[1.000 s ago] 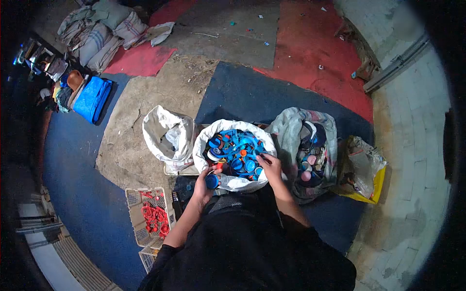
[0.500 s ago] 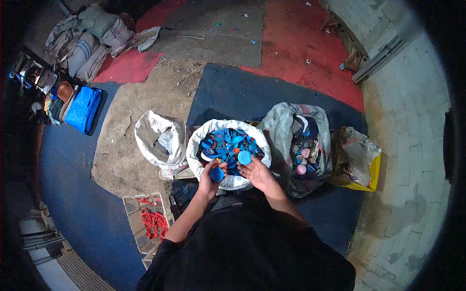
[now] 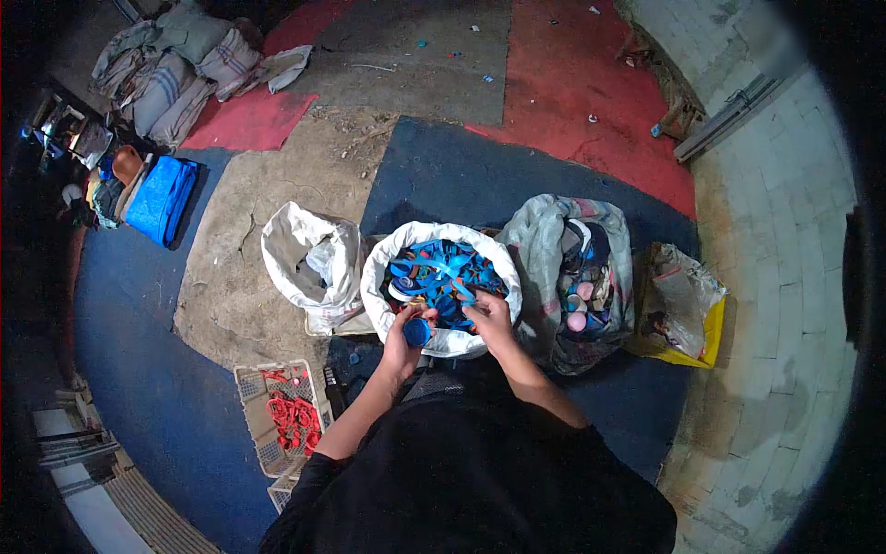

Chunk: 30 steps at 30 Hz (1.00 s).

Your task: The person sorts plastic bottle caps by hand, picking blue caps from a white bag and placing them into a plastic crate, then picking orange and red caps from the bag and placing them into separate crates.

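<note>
A white sack (image 3: 374, 277) with a rolled rim stands open in front of the body, full of mostly blue plastic pieces (image 3: 448, 268). Over its near left edge my left hand (image 3: 402, 342) is closed on a round blue cap (image 3: 417, 332). My right hand (image 3: 489, 319) reaches over the near right part of the sack, its fingers at a light-blue piece (image 3: 464, 292) among the contents. Whether those fingers grip the piece is too small to tell.
Left stands another white sack (image 3: 279, 249); right, a grey sack (image 3: 531, 249) of mixed items and a yellow bag (image 3: 711, 342). A crate (image 3: 254, 411) with red pieces (image 3: 293, 420) sits lower left. A blue folded bundle (image 3: 164, 198) lies farther left; a wall (image 3: 784, 305) runs along the right.
The light-blue round cap is gone from my right hand, which has moved slightly right and turned over the sack. My left hand still holds the blue cap. The view has shifted slightly.
</note>
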Tool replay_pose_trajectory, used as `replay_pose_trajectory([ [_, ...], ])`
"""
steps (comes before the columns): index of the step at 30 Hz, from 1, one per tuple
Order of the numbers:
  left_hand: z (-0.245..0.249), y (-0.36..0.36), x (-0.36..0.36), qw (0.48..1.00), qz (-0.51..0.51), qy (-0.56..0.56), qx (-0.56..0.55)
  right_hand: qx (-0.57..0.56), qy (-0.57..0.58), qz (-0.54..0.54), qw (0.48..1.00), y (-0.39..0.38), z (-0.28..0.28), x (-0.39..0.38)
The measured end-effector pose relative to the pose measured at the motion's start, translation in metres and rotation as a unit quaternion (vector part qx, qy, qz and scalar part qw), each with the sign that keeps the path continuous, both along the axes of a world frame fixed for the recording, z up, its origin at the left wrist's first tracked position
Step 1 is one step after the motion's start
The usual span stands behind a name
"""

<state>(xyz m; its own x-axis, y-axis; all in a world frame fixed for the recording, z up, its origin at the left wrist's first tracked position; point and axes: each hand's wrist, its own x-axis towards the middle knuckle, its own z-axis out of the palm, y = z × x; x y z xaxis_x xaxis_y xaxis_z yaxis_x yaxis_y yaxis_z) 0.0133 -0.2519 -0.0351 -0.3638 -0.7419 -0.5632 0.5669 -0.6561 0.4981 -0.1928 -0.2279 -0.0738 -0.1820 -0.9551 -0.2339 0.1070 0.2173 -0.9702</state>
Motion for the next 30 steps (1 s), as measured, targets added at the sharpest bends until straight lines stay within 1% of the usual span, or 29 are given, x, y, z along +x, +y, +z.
replay_pose_trajectory([
  [1,0.000,0.000,-0.001,1.000,0.001,-0.001,0.002,-0.009,0.005,0.000,1.000,0.000,0.004,0.001],
  [2,-0.003,-0.001,-0.001,1.000,-0.003,0.004,0.003,-0.056,-0.002,0.026,0.998,-0.001,-0.002,0.000],
  [5,-0.012,-0.005,-0.006,1.000,-0.002,0.016,0.017,-0.130,0.116,0.024,0.984,-0.001,0.019,0.007],
  [6,-0.004,-0.006,-0.010,0.999,0.006,0.018,0.031,-0.180,0.161,0.032,0.970,-0.003,0.024,0.009],
  [7,0.000,-0.006,-0.011,0.999,0.013,0.019,0.045,-0.184,0.211,0.040,0.959,-0.003,0.028,0.011],
  [8,-0.025,-0.008,-0.010,0.997,0.016,0.069,0.031,-0.188,0.261,0.047,0.946,-0.001,0.033,0.014],
  [9,-0.016,-0.008,-0.015,0.997,0.012,0.062,0.031,-0.191,0.310,0.054,0.930,0.000,0.042,0.017],
  [10,0.001,-0.011,-0.025,0.998,0.007,0.057,0.032,-0.184,0.280,0.106,0.936,0.004,0.062,0.026],
  [11,0.010,-0.013,-0.033,0.998,0.002,0.051,0.032,-0.203,0.331,0.121,0.913,0.005,0.065,0.031],
  [12,0.009,-0.011,-0.035,0.999,-0.033,0.031,0.025,-0.202,0.397,0.127,0.886,0.006,0.073,0.034],
  [13,0.006,-0.010,-0.037,0.998,-0.048,0.043,0.026,-0.199,0.461,0.133,0.854,0.008,0.081,0.035],
  [15,0.007,-0.008,-0.034,0.996,-0.051,0.052,0.042,-0.207,0.470,0.147,0.846,0.009,0.091,0.034],
  [16,0.000,-0.007,-0.033,0.998,-0.029,0.041,0.027,-0.211,0.474,0.154,0.841,0.008,0.093,0.033],
  [18,-0.016,-0.002,-0.029,1.000,0.020,0.016,-0.004,-0.190,0.316,0.163,0.915,0.002,0.074,0.029],
  [19,-0.014,-0.003,-0.024,1.000,0.022,-0.022,-0.001,-0.177,0.232,0.166,0.942,-0.002,0.066,0.027],
  [20,-0.011,-0.005,-0.015,0.998,0.025,-0.060,0.002,-0.162,0.241,0.158,0.944,-0.007,0.058,0.018],
  [21,-0.009,-0.006,-0.006,0.995,0.028,-0.098,0.006,-0.150,0.284,0.134,0.938,-0.011,0.045,0.012],
  [22,-0.011,-0.005,0.000,0.989,0.059,-0.137,-0.009,-0.134,0.302,0.158,0.931,-0.011,0.038,0.009],
  [23,-0.014,-0.004,0.007,0.980,0.054,-0.191,-0.013,-0.119,0.319,0.182,0.923,-0.010,0.030,0.005],
  [24,-0.015,-0.004,0.014,0.975,0.065,-0.212,-0.010,-0.136,0.393,0.251,0.874,-0.007,0.015,0.000],
  [25,-0.017,-0.004,0.020,0.969,0.077,-0.235,-0.007,-0.153,0.462,0.316,0.815,-0.001,-0.004,-0.008],
  [26,-0.017,-0.002,0.027,0.966,0.075,-0.246,-0.009,-0.170,0.525,0.375,0.745,0.002,-0.015,-0.016],
  [27,-0.024,0.000,0.033,0.962,0.099,-0.254,-0.032,-0.117,0.519,0.444,0.721,-0.006,-0.016,-0.024],
  [29,-0.050,0.002,0.043,0.949,0.145,-0.268,-0.084,-0.005,0.511,0.460,0.726,-0.031,-0.024,-0.032],
  [30,-0.058,0.004,0.047,0.951,0.138,-0.267,-0.073,0.092,0.527,0.429,0.728,-0.046,-0.009,-0.027],
])
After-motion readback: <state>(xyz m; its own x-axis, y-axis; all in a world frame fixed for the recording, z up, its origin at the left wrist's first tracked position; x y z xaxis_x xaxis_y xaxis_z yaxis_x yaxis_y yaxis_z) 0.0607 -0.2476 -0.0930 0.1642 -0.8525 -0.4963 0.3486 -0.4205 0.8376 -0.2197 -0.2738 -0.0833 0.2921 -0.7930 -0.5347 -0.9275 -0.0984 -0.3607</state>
